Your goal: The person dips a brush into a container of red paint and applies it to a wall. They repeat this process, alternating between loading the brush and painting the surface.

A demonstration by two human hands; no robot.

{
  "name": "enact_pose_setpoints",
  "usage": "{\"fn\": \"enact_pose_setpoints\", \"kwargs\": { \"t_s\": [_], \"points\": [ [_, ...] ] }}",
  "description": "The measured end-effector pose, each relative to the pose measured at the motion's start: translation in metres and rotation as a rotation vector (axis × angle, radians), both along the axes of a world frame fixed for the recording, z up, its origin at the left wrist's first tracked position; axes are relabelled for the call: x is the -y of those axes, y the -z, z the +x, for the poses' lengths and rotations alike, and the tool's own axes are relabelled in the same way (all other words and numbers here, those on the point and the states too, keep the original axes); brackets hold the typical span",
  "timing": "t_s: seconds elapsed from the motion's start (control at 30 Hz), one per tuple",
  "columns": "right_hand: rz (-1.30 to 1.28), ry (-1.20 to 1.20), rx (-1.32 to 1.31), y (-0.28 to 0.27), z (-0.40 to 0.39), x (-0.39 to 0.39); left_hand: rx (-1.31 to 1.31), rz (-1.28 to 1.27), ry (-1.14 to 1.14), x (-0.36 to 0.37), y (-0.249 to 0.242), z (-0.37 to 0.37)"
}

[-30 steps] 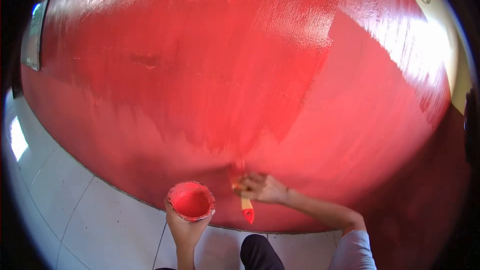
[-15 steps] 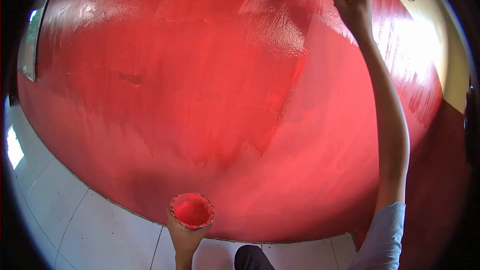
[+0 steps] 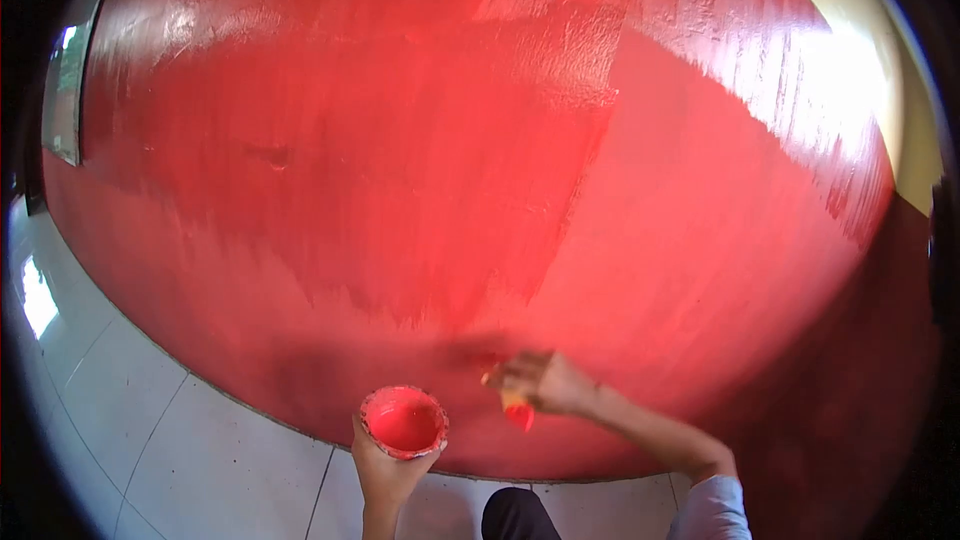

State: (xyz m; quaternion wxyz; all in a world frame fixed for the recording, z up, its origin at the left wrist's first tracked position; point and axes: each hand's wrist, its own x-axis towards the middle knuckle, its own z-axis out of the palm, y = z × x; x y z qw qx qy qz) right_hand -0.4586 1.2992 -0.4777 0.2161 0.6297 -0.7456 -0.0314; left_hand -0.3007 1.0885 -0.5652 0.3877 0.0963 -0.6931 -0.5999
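The left hand grips the paint cup from below, steady as before. The right hand — up high half a second ago — is back low, clasping the brush against the wall; another downstroke finished.

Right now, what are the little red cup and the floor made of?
The cup looks like plastic, though red paint coats it, so I can't be sure. The floor looks like glazed white tile: thin grout lines cross it and it shines with window light.
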Motion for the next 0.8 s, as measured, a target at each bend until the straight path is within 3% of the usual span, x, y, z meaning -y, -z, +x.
{"fn": "enact_pose_setpoints", "kwargs": {
  "t_s": [0.03, 0.07, 0.13, 0.17, 0.2, 0.23, 0.27, 0.33, 0.4, 0.47, 0.5, 0.53, 0.57, 0.6, 0.7, 0.73, 0.8],
  "points": [
    [0.021, 0.031, -0.026, -0.039, -0.006, -0.001, -0.014, -0.012, 0.002, 0.000, 0.001, 0.001],
    [-0.121, -0.082, 0.078, -0.077, -0.025, -0.006, -0.033, -0.022, 0.000, -0.003, 0.001, 0.000],
    [-0.347, -0.151, 0.037, -0.167, -0.043, -0.004, -0.005, 0.023, 0.041, -0.005, -0.008, 0.006],
    [-0.376, -0.010, -0.118, -0.220, -0.031, -0.003, 0.013, 0.046, 0.060, -0.005, -0.011, 0.008],
    [-0.517, 0.062, -0.063, -0.262, -0.029, -0.001, 0.023, 0.053, 0.069, -0.004, -0.011, 0.007],
    [-0.554, -0.160, -0.325, -0.306, -0.039, 0.000, 0.031, 0.060, 0.075, -0.002, -0.008, 0.006],
    [-0.608, -0.119, -0.479, -0.341, -0.031, 0.002, 0.038, 0.068, 0.081, -0.002, -0.006, 0.005],
    [-0.789, 0.193, -0.547, -0.400, -0.046, -0.011, 0.036, 0.088, 0.085, -0.003, -0.006, 0.006],
    [-0.853, 0.020, -0.520, -0.410, -0.021, -0.003, 0.035, 0.096, 0.088, -0.002, -0.007, 0.006],
    [-0.818, -0.153, -0.754, -0.406, -0.034, -0.006, 0.036, 0.096, 0.088, -0.004, -0.006, 0.005],
    [-0.786, -0.108, -0.740, -0.382, -0.033, -0.001, 0.030, 0.080, 0.085, -0.004, -0.006, 0.005],
    [-0.706, -0.014, -0.516, -0.348, -0.023, -0.001, 0.023, 0.064, 0.082, -0.003, -0.004, 0.004],
    [-0.448, 0.020, -0.855, -0.322, -0.050, -0.016, 0.014, 0.049, 0.080, -0.003, -0.004, 0.004],
    [-0.397, -0.124, -0.700, -0.283, -0.040, -0.012, 0.012, 0.042, 0.074, -0.003, -0.004, 0.004],
    [-0.352, 0.002, -0.095, -0.172, -0.006, -0.025, 0.013, 0.040, 0.066, -0.003, -0.004, 0.005],
    [-0.223, -0.013, -0.148, -0.162, 0.010, -0.023, 0.019, 0.052, 0.071, -0.003, -0.002, 0.005],
    [-0.214, -0.134, -0.189, -0.186, -0.001, -0.024, -0.003, 0.061, 0.064, -0.003, 0.000, 0.001]
  ]
}}
